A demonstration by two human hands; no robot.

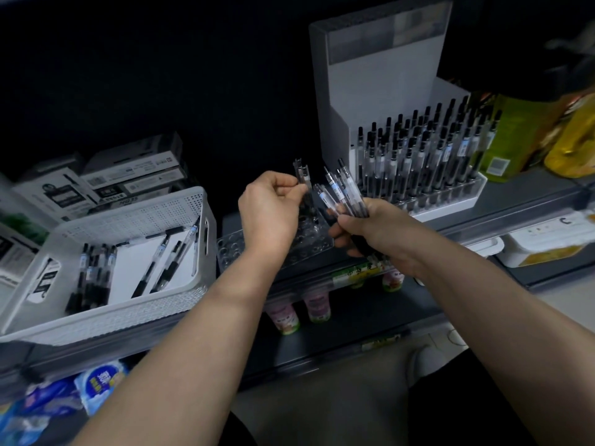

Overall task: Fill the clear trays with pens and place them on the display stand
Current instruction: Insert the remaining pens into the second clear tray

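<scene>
My left hand [270, 207] pinches one clear pen [302, 177] upright above a clear tray [231, 249] with round holes that lies on the dark shelf. My right hand [370, 230] grips a bundle of several pens [341, 191], fanned up and to the left, just right of the tray. Behind them the white display stand [360, 91] holds a filled tray of upright black-capped pens [425, 152]. Part of the clear tray is hidden by my hands.
A white perforated basket [135, 217] at the left holds several loose pens and a white sheet. Pen boxes [128, 175] are stacked behind it. Yellow-green packages [528, 136] stand right of the stand. Bottles [317, 305] sit on the shelf below.
</scene>
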